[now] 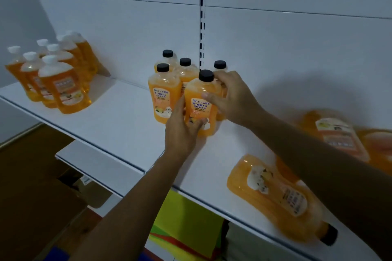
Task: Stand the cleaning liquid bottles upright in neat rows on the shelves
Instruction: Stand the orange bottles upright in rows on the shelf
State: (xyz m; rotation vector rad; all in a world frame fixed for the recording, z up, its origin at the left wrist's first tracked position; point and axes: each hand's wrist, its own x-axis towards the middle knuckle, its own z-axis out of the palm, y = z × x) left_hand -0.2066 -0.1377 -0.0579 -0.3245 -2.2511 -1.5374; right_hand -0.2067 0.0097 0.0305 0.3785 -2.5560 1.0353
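Both mitts wrapped around this black-capped orange cleaner bottle (199,104), upright mid-shelf (118,125): left hand (180,131) low, right hand (231,95) at the shoulder. Feels full-heavy, probably slick plastic, so grab the body.

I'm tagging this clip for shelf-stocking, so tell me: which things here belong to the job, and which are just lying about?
Part of the job:
- front black-capped bottle, in the grip of the left hand and right hand
- black-capped bottles standing behind
- white-capped bottles, upright
- bottle lying flat
- shelf

Just lying about:
- cardboard box, below
- yellow-green bag, below
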